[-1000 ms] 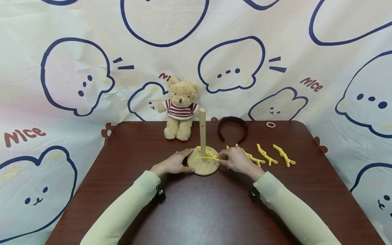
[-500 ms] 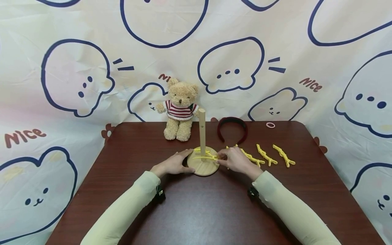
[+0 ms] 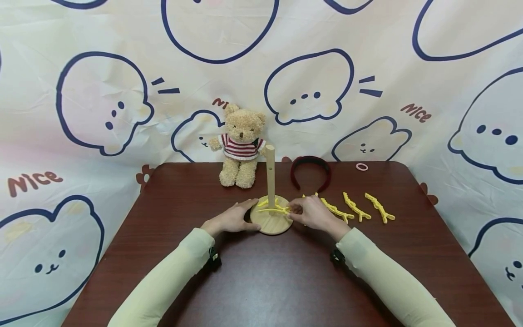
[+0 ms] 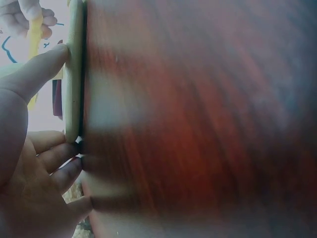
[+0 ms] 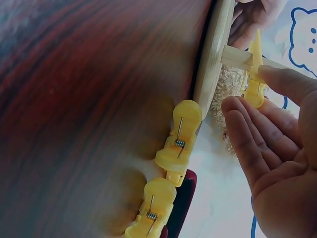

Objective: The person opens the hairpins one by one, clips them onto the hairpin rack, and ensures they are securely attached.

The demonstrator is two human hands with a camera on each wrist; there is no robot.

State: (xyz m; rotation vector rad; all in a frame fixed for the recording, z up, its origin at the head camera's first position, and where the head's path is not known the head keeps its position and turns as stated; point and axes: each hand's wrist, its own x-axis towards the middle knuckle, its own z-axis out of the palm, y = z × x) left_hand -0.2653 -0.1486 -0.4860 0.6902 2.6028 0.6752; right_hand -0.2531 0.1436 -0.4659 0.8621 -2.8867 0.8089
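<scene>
A wooden stand [image 3: 273,227] has a round base and an upright post [image 3: 270,177]. My left hand [image 3: 234,215] holds the left rim of the base, thumb at the front and fingers toward the back; the left wrist view shows the thumb [image 4: 42,72] against the rim. My right hand [image 3: 316,212] pinches a yellow spring hair clip [image 5: 255,79] between thumb and fingertips. The clip lies low across the post, just above the base; one long arm passes in front of the post, the other appears behind it.
Several more yellow hair clips [image 3: 380,208] lie on the table [image 3: 261,281] at the right, some partly hidden by my right hand. Behind stand a teddy bear [image 3: 241,145], a dark red headband [image 3: 310,159] and a pink ring [image 3: 361,166].
Both hands stay almost in place. The hair clip's rear arm appears to have come slightly closer to its front arm, near the post.
</scene>
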